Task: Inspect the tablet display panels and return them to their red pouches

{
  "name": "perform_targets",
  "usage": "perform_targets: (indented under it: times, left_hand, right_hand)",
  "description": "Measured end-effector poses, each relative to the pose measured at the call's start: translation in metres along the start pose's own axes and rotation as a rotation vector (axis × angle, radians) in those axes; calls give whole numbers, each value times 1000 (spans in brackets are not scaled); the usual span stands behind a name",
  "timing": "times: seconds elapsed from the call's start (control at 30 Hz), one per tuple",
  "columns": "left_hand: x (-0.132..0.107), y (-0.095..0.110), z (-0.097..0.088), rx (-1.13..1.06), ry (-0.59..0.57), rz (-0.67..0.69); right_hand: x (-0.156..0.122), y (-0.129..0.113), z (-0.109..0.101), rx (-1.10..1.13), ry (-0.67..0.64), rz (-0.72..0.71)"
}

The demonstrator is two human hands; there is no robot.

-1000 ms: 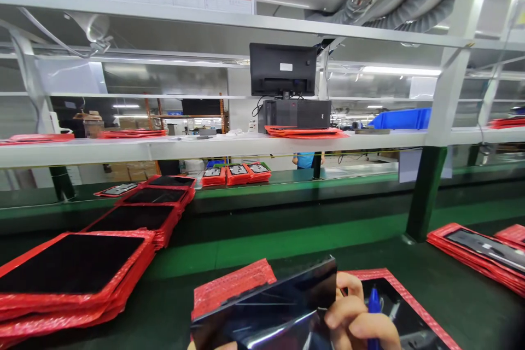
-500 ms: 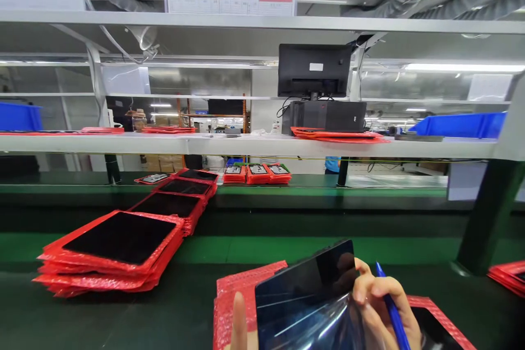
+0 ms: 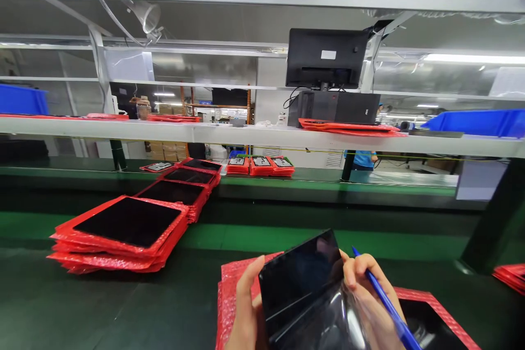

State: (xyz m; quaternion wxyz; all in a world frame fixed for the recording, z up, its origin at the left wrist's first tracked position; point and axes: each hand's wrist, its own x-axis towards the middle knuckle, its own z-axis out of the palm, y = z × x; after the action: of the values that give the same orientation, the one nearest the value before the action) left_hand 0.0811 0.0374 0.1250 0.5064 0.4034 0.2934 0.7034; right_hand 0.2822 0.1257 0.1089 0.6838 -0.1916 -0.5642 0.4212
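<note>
A glossy black screen panel [image 3: 295, 270] is tilted up in front of me. My left hand [image 3: 245, 306] is closed on its left edge, the thumb lying along the side. Clear film [image 3: 334, 314] lies loose and wrinkled over the lower part of the panel. At the panel's right edge my right hand [image 3: 367, 284] pinches the film, with a blue pen [image 3: 385, 302] tucked between its fingers. Behind the panel is a stack of red bubble-wrap sleeves [image 3: 230, 290]. Another dark panel [image 3: 430, 324] lies on red wrap to the right, partly hidden by my right hand.
Stacks of red sleeves [image 3: 110, 262] topped with black panels run back along the left of the green bench [image 3: 102, 311]. Small red stacks [image 3: 262, 167] stand farther back. A shelf [image 3: 246, 134] above bears a monitor [image 3: 328, 60] and blue bins [image 3: 479, 123]. A person in blue [image 3: 363, 159] is beyond.
My left hand has come up around the panel's left edge, where only a raised finger showed before. The panel and my right hand have shifted slightly left. The camera view has tilted down a little.
</note>
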Motion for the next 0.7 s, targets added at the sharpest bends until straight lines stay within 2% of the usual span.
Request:
perform_targets:
  times: [0.2,0.37,0.57,0.7]
  left_hand:
    - [6,13,11,-96,-12,-147]
    - [4,11,5,-31,-86,-115]
    - [2,6,6,-92,-203,-127]
    - [6,13,6,-156,-119,-238]
  right_hand:
    - [1,1,3,-30,10,58]
    - [-1,0,8,18,31,144]
    - [-7,-5,10,38,9,232]
    - [-10,-5,11,60,-52,282]
